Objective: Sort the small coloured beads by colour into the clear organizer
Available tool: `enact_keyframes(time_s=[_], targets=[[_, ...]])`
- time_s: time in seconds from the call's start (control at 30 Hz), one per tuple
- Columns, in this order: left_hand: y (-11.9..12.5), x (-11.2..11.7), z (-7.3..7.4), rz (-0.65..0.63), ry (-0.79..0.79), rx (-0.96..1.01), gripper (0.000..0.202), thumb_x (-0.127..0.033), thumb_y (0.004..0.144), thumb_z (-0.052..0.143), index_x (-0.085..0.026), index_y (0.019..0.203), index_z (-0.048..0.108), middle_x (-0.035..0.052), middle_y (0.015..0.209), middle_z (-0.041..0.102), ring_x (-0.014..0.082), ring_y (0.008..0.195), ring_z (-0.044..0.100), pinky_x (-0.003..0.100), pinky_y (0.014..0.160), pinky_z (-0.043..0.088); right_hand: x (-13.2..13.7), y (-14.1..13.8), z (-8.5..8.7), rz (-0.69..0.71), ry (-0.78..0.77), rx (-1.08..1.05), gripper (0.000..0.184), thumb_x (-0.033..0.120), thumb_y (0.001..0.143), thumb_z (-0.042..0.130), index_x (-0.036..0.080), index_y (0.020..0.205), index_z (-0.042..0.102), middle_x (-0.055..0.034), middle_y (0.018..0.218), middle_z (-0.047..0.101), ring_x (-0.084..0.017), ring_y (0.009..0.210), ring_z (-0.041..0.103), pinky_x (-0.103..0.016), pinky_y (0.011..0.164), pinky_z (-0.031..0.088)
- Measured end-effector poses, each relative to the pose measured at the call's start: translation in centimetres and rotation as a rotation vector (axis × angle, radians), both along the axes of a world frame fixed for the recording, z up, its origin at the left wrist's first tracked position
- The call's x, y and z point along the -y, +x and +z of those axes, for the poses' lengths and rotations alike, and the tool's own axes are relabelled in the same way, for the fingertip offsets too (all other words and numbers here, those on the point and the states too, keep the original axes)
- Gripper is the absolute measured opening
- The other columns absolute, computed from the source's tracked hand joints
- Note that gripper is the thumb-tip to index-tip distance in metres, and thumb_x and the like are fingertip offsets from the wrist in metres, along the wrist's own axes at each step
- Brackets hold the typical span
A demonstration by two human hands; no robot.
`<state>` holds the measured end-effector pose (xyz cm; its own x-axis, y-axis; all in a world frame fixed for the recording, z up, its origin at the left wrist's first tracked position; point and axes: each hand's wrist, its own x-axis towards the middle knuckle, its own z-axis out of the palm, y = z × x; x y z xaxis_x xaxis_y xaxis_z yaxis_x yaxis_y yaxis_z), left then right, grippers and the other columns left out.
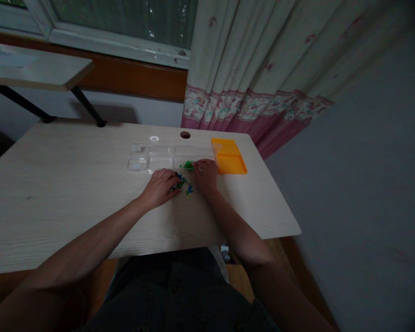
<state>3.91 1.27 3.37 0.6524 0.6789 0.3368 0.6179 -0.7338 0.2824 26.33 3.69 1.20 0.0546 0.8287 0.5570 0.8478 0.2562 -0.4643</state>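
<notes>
Small blue, green and yellow pieces [189, 188] lie in a loose pile on the table, too small to make out their kind. My left hand [161, 186] rests at the left side of this pile, thumb and fingers apart with pieces showing between them. A clear plastic box with compartments [161, 163] lies just beyond. Green pieces [188, 164] are gathered in one of its front compartments. Over that compartment's right side is my right hand [206, 176], its thumb and fingertips drawn together beside the green pieces. Whatever those fingertips hold is hidden.
An orange tray-like lid [231, 161] lies at the box's right end. Behind the box, a round hole [185, 135] pierces the pale wooden table [90, 203]. A raised shelf [55, 69] on black legs stands at back left. Curtains [235, 69] hang behind the table.
</notes>
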Motion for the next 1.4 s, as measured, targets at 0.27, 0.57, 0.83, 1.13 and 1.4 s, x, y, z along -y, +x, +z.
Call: enact_keyframes(time_s=[0.27,0.57,0.83,1.13,1.4], targets=[[-1.0,-0.3,0.0,0.000,0.021,-0.021,0.021,-0.032,0.090,0.060,-0.020,0.104,0.070,0.0092,0.105,0.063,0.0273,0.098,0.055,0.042,0.083,0.042,0.1,0.0,0.0,0.002,0.018,-0.012,0.016,0.031,0.094,0.062,0.022,0.091,0.076,-0.0061,0.095,0.071,-0.022,0.099,0.058,-0.039,0.094,0.042],[-1.1,0.0,0.4,-0.001,-0.008,-0.020,0.025,-0.038,0.088,0.063,-0.020,0.105,0.070,0.0095,0.106,0.063,0.0281,0.100,0.055,0.044,0.085,0.041,0.2,-0.1,0.2,0.026,0.041,-0.012,0.018,0.031,0.095,0.061,0.023,0.088,0.075,-0.0055,0.093,0.071,-0.021,0.096,0.058,-0.038,0.092,0.044],[-1.0,-0.1,0.1,0.008,0.007,-0.034,0.017,-0.032,0.090,0.061,-0.021,0.100,0.069,0.0087,0.104,0.062,0.0274,0.100,0.054,0.042,0.084,0.041,0.2,-0.2,0.2,0.017,0.016,-0.010,0.018,0.031,0.094,0.062,0.021,0.088,0.075,-0.0062,0.093,0.072,-0.022,0.096,0.058,-0.038,0.092,0.044],[-0.5,0.3,0.3,-0.022,0.034,-0.036,0.018,-0.030,0.093,0.055,-0.020,0.098,0.070,0.0092,0.101,0.062,0.0255,0.096,0.054,0.040,0.082,0.040,0.6,-0.4,0.7,0.042,-0.030,0.008,0.020,0.032,0.096,0.059,0.022,0.091,0.075,-0.0067,0.096,0.071,-0.022,0.099,0.057,-0.038,0.094,0.042],[-0.5,0.2,0.5,-0.058,0.028,-0.053,0.021,-0.030,0.096,0.052,-0.022,0.097,0.071,0.0081,0.098,0.065,0.0249,0.094,0.056,0.040,0.081,0.040,1.0,-0.8,0.9,0.076,0.015,0.009,0.021,0.032,0.095,0.058,0.022,0.090,0.076,-0.0074,0.094,0.071,-0.023,0.098,0.058,-0.040,0.092,0.044]])
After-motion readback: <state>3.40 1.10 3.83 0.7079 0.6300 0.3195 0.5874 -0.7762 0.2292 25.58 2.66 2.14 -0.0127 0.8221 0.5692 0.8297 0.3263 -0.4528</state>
